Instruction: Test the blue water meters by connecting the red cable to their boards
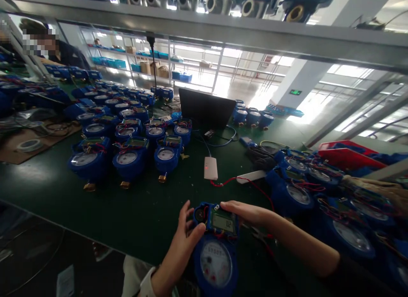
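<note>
A blue water meter is in front of me at the table's near edge, its round dial facing up. Its top compartment is uncovered, showing a circuit board, coloured wires and a small lit display. My left hand grips the meter's left side, thumb on the rim by the wires and fingers around the far edge. From the right, my right hand holds the upper right corner, fingertips by a small white connector; its other fingers are partly hidden. Below its wrist lie clips on red and black leads.
A white box with a red light and red lead lies ahead, before a dark laptop. Several blue meters stand in rows at left, more at right near a red bin. A shelf spans overhead. A person is far left.
</note>
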